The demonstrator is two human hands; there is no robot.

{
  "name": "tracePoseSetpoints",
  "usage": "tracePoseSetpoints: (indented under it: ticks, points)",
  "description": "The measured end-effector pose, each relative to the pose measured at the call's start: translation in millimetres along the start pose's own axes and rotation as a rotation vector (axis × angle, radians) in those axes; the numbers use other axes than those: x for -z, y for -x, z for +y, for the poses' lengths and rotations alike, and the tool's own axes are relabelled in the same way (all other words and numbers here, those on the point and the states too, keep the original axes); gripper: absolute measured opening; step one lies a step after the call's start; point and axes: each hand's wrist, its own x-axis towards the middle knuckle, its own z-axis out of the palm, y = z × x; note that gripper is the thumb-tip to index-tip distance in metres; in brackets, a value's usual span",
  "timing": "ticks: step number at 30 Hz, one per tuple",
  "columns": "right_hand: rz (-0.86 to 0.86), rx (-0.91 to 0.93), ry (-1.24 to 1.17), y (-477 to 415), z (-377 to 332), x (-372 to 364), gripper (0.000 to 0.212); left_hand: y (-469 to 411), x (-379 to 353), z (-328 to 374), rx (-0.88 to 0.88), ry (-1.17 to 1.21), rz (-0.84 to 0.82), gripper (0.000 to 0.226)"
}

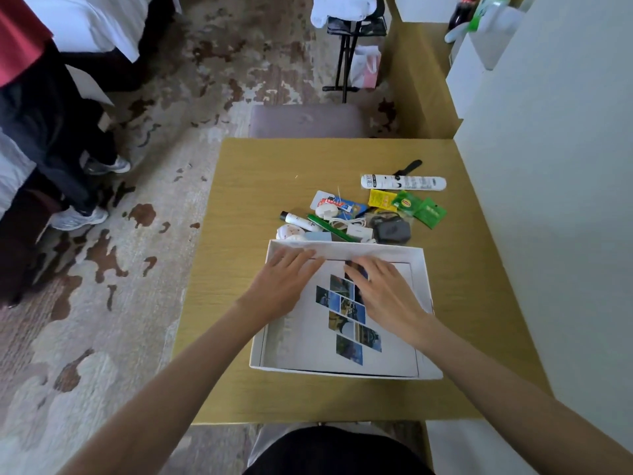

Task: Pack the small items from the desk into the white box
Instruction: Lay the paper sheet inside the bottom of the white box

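While both hands (284,286) (383,293) lay flat and empty inside the white box (424,269), small items (349,217) waited just beyond the fingertips; best taken singly.

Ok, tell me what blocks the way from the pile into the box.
Only the white box's far wall, between the pile and its inside. Both hands, left and right, rest inside on a printed sheet.

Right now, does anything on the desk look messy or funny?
Yes. The small items lie in a jumbled heap behind the white box, some overlapping, and none are packed yet. Inside the box, a sheet with photos sits slightly crooked under both hands. Nothing looks spilled or broken.
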Motion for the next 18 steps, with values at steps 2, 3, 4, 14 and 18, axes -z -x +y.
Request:
tracePoseSetpoints:
  ticks: [2,3,4,14,18]
  points:
    - [-0.077,-0.019,-0.059,6,3,-8,0.055,3,-1,4,0.007,0.036,-0.13,0.077]
    - [-0.15,-0.054,-0.09,9,4,-11,0.052,3,-2,8,0.037,0.068,-0.252,0.081]
    - [-0.242,-0.092,-0.12,12,6,-14,0.053,3,-4,13,0.071,0.097,-0.376,0.084]
    - [-0.071,-0.201,-0.509,-16,25,29,0.029,-19,16,28,0.316,0.394,-0.4,0.04]
    - [0.089,-0.277,-0.608,-54,44,54,0.025,-29,37,7,0.371,0.445,0.141,0.021]
